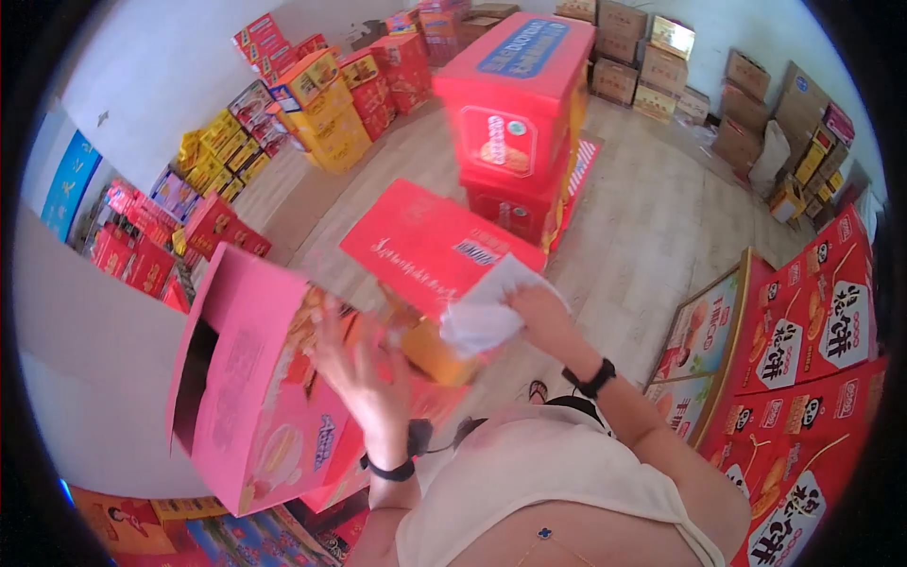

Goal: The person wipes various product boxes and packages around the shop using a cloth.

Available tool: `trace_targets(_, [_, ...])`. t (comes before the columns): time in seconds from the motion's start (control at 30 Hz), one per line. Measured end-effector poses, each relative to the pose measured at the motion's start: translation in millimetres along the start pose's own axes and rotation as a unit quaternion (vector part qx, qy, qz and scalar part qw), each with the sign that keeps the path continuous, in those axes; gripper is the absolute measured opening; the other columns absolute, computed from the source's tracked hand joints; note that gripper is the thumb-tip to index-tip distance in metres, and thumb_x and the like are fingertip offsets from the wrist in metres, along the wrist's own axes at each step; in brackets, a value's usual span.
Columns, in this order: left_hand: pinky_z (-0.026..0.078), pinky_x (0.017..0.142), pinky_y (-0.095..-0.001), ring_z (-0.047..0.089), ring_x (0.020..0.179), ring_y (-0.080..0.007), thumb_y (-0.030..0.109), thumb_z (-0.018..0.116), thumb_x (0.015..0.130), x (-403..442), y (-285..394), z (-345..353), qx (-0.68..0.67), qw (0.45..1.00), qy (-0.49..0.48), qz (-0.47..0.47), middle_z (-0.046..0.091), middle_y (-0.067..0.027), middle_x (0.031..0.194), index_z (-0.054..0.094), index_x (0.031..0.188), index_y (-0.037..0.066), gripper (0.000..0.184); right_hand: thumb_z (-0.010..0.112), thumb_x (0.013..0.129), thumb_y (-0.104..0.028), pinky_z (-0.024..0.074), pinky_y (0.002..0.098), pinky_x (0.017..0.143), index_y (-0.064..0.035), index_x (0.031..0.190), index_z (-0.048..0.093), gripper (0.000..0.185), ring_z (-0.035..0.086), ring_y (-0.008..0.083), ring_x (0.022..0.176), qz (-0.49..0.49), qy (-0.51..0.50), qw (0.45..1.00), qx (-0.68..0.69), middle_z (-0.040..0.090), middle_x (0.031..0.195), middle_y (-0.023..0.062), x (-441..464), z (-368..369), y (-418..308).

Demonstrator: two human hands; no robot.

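My right hand point(542, 316) grips a crumpled white cloth point(484, 323), which lies against the near right part of a red carton point(411, 241). My left hand point(359, 376) has its fingers spread, slightly blurred, beside a pink carton point(248, 373). Whether it touches that carton I cannot tell. The pink carton is tilted, with a dark opening at its left side. Below the red carton, a blurred yellow box point(436, 352) shows between my hands. Dark bands circle both wrists.
A tall stack of red boxes point(515, 90) stands just beyond the red carton. Red printed cartons point(803, 312) are piled at right, beside a framed poster board point(701, 326). Yellow boxes point(326, 118) and brown cartons point(619, 47) line the far walls. Wooden flooring point(652, 198) lies between.
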State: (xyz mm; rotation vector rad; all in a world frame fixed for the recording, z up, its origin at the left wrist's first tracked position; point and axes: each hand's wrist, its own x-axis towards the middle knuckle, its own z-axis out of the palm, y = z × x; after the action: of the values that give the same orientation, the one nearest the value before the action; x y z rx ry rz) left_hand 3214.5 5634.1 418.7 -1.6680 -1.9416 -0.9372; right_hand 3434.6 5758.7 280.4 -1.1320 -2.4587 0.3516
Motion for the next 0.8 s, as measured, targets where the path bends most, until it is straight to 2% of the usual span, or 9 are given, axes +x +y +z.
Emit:
trace_targets(0.07, [0.027,0.105,-0.0507,0.031,0.133,-0.0376,0.009,0.069,0.074,0.8,41.7,35.4,-0.095,0.992,-0.080,0.028,0.036,-0.0195,0.141,0.058,0.118,0.009,0.045,0.059,0.064,-0.002,0.0445,0.0410,0.087,-0.0084,0.103,0.062,0.040,0.057,0.0323,0.098,-0.012,0.064,0.998,0.027,0.063,0.101,0.0139,-38.0,-17.5,13.3])
trace_targets(0.13, [0.030,0.103,-0.0496,0.034,0.130,-0.0396,0.010,0.067,0.076,-13.2,73.0,89.9,-0.184,0.965,-0.150,0.111,0.037,-0.0197,0.140,0.059,0.117,0.010,0.042,0.061,0.062,-0.004,0.0472,0.0411,0.081,-0.0080,0.099,0.065,0.037,0.060,0.0321,0.094,0.194,-0.145,0.964,0.110,0.065,0.094,0.0138,-63.1,-48.3,26.2])
trace_targets(0.17, [0.030,0.104,-0.0481,0.035,0.129,-0.0380,0.014,0.067,0.077,-24.2,88.0,114.7,-0.264,0.928,-0.238,0.116,0.039,-0.0188,0.139,0.056,0.121,0.012,0.045,0.061,0.062,-0.004,0.0472,0.0411,0.081,-0.0080,0.099,0.065,0.037,0.060,0.0321,0.094,0.201,-0.145,0.963,0.108,0.065,0.094,0.0138,-72.9,-59.3,34.4])
trace_targets(0.27, [0.038,0.097,-0.0451,0.046,0.119,-0.0352,0.016,0.068,0.075,-44.6,134.6,152.4,-0.339,0.861,-0.345,0.157,0.050,-0.0184,0.128,0.051,0.126,0.013,0.054,0.060,0.061,-0.003,0.0486,0.0408,0.078,-0.0094,0.095,0.066,0.035,0.062,0.0330,0.089,0.243,-0.100,0.954,0.147,0.065,0.090,0.0145,-97.1,-85.8,45.3])
trace_targets(0.4, [0.045,0.085,-0.0432,0.055,0.102,-0.0337,0.014,0.068,0.071,-5.2,176.8,149.3,-0.304,0.795,-0.501,0.156,0.058,-0.0168,0.112,0.046,0.130,0.012,0.063,0.060,0.058,0.001,0.0474,0.0397,0.084,-0.0064,0.102,0.063,0.044,0.059,0.0325,0.096,0.155,0.053,0.979,0.119,0.064,0.101,0.0137,-82.0,-117.2,73.2])
trace_targets(0.53, [0.046,0.080,-0.0417,0.058,0.094,-0.0328,0.006,0.064,0.069,36.9,192.7,155.4,-0.263,0.876,-0.360,0.182,0.060,-0.0154,0.106,0.052,0.123,0.007,0.055,0.064,0.060,-0.003,0.0424,0.0398,0.095,-0.0063,0.109,0.058,0.049,0.054,0.0309,0.110,0.029,0.182,0.982,0.045,0.060,0.113,0.0116,-36.3,-134.3,97.5])
trace_targets(0.6, [0.045,0.084,-0.0426,0.058,0.096,-0.0331,0.001,0.061,0.067,60.0,201.4,163.3,-0.248,0.943,-0.101,0.199,0.061,-0.0140,0.108,0.059,0.114,0.006,0.047,0.064,0.065,-0.006,0.0400,0.0409,0.099,-0.0070,0.112,0.057,0.048,0.051,0.0294,0.115,-0.033,0.229,0.971,0.055,0.056,0.120,0.0106,-6.8,-154.2,104.4])
trace_targets(0.7, [0.041,0.090,-0.0442,0.054,0.101,-0.0346,0.008,0.062,0.064,76.9,212.3,193.1,-0.194,0.956,0.078,0.207,0.057,-0.0135,0.115,0.060,0.115,0.006,0.051,0.061,0.070,-0.009,0.0376,0.0427,0.101,-0.0070,0.115,0.055,0.045,0.048,0.0283,0.118,-0.133,0.328,0.934,0.046,0.052,0.126,0.0109,36.7,-150.7,136.1])
trace_targets(0.8, [0.040,0.089,-0.0459,0.053,0.099,-0.0353,-0.005,0.056,0.057,89.0,219.0,258.3,-0.159,0.976,0.055,0.136,0.058,-0.0140,0.113,0.061,0.112,0.005,0.056,0.056,0.075,-0.008,0.0357,0.0439,0.102,-0.0071,0.115,0.055,0.039,0.046,0.0293,0.120,-0.136,0.307,0.938,0.085,0.052,0.126,0.0117,80.2,-132.3,188.5])
